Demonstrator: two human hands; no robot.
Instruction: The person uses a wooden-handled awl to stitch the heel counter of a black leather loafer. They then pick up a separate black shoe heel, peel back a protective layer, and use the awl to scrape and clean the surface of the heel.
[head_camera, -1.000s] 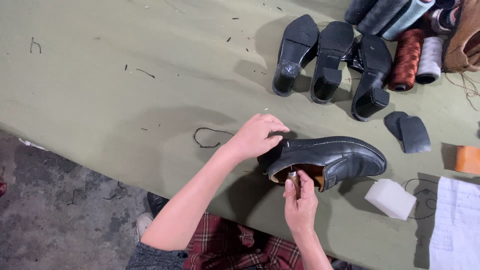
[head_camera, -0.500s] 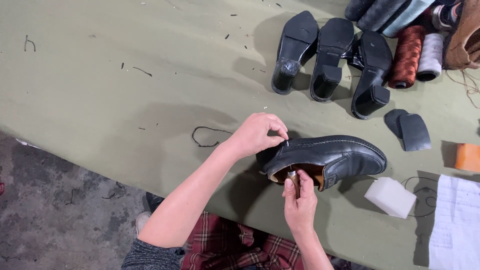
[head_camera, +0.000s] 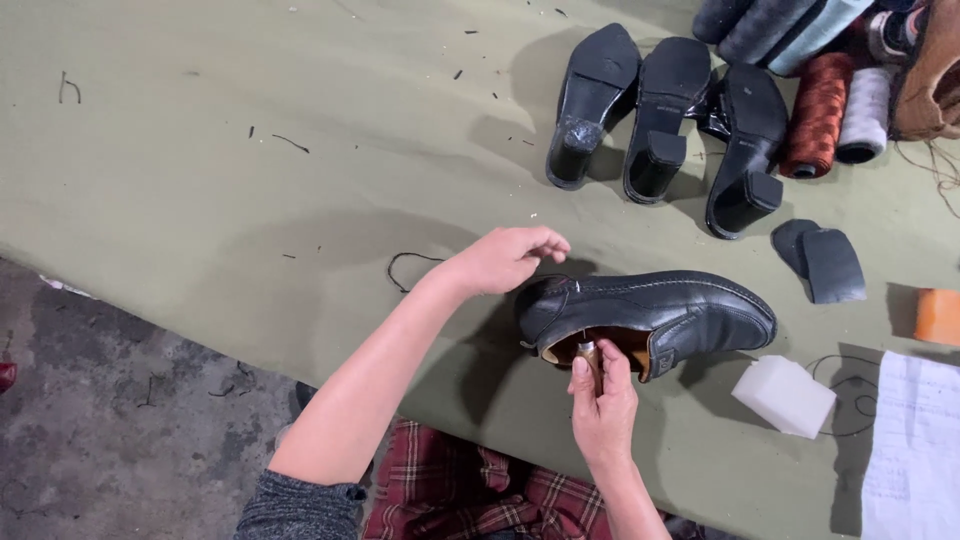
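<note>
An olive-green cloth-covered table (head_camera: 200, 200) fills most of the view, flecked with thread scraps and marked by soft shadows. At seven o'clock lies a grey, stained concrete floor (head_camera: 110, 440). The light is even, casting dim shadows toward nine o'clock.

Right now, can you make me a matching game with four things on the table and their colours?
Things:
1. shoe
2. block
3. spool
4. table

Colours:
a. white
b. olive green
c. black
d. rusty red

Pairs: 1-c, 2-a, 3-d, 4-b
</note>
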